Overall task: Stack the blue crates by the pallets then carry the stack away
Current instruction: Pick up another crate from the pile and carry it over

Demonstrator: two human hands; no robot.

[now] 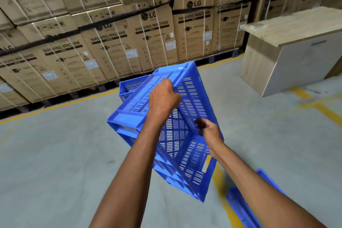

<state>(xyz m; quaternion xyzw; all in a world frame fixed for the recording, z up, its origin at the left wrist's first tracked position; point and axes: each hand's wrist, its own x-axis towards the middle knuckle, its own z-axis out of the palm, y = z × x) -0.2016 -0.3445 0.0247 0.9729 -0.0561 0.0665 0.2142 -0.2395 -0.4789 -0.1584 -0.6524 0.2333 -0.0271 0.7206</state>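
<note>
Here, a slotted blue crate (177,116) is held tilted and empty at frame centre; a second crate (132,85) sits on the floor just behind it, a third (246,205) at lower right. Grey concrete floor (55,153) with yellow lines runs to stacked washing-machine cartons (111,33) on pallets. The left hand (163,98) and right hand (210,131) are both clenched on the crate's wall.
</note>
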